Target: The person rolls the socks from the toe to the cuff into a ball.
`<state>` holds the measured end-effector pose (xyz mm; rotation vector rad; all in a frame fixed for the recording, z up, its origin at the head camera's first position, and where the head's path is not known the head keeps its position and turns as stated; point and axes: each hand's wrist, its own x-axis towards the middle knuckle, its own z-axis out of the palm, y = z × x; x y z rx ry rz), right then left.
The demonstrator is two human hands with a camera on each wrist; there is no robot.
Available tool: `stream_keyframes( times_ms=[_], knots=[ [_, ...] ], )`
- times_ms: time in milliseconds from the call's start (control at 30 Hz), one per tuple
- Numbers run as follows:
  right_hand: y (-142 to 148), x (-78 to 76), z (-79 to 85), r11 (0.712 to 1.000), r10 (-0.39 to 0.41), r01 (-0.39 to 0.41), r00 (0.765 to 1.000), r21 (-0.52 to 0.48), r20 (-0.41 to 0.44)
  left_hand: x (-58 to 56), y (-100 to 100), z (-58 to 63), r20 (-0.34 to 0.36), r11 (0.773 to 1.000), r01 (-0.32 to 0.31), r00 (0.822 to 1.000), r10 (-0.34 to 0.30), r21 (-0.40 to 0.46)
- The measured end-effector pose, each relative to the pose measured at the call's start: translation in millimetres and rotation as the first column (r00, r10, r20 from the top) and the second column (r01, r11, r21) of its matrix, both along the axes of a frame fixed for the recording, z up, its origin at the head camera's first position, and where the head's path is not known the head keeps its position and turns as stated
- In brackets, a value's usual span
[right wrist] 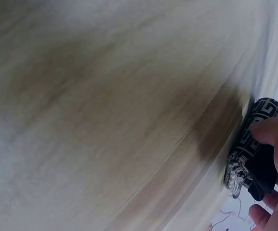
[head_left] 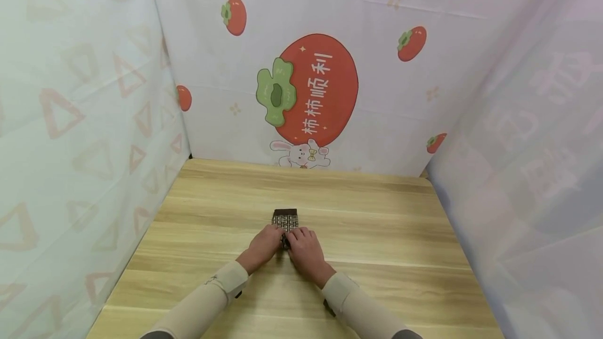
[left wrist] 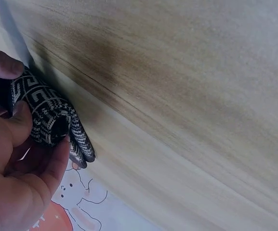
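A black sock [head_left: 285,220] with a pale Greek-key pattern and a plain dark cuff lies at the middle of the table, cuff toward the back wall. Its near part is rolled up; the left wrist view shows the hollow end of the roll and flat layers of the sock [left wrist: 41,98] beside it. My left hand [head_left: 265,245] grips the roll from the left, thumb on top. From the right, my right hand [head_left: 306,251] holds the same roll. In the right wrist view, that thumb presses the patterned sock [right wrist: 265,109], and some of the fingers are hidden or cut off.
The wood-grain table [head_left: 202,213] reaches to a white cloth back wall [head_left: 377,119] printed with persimmons and a rabbit. Cloth walls also stand along the left side [head_left: 94,135] and the right side [head_left: 532,171].
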<state>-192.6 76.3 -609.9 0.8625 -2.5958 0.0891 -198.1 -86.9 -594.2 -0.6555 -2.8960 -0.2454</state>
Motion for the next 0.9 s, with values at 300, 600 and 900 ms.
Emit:
stream_keyframes(
  times_ms=[300,600,900],
  knots=[
    [-2.5,-2.1,2.0,0.999,-0.036,0.036,0.998,0.006,0.049,-4.0,-0.3,-3.4,0.002,1.000,-0.001,1.000,0.001,0.001],
    [-1.8,-11.9,2.0,0.996,-0.059,0.045,0.984,0.081,0.171,-11.3,-0.1,-6.3,0.008,1.000,-0.025,1.000,0.025,0.003],
    [-4.0,-26.7,13.0,0.991,-0.095,0.059,0.937,0.116,0.336,-12.6,4.6,-8.3,-0.133,0.999,-0.035,0.990,0.037,0.012]
  ],
)
